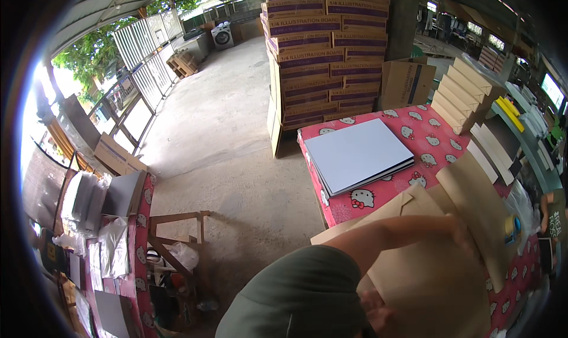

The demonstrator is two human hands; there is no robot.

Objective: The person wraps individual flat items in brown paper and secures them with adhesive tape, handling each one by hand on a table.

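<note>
Right hand point(374, 314): lower centre of frame, fingers pressed on the brown wrapping paper point(432, 279); grip unclear.
Left hand point(464, 234): right of centre, blurred, flat on the paper's upper fold; open or closed cannot be told.
Progress: paper partly folded, wrapping looks unfinished.
Grey boards point(358, 154): centre, beyond the hands, unwrapped on the patterned red tablecloth point(426, 134).
Stacked cartons point(325, 48): top centre.

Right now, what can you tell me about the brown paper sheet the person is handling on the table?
The brown paper sheet is large, plain, kraft-coloured and looks thin, creased into folds with a flap near its upper left. It lies across the near end of the table with the red patterned cloth, overhanging the near edge. The left hand presses on its upper right part; the right hand touches its lower left. A stack of grey boards lies just beyond it.
</note>
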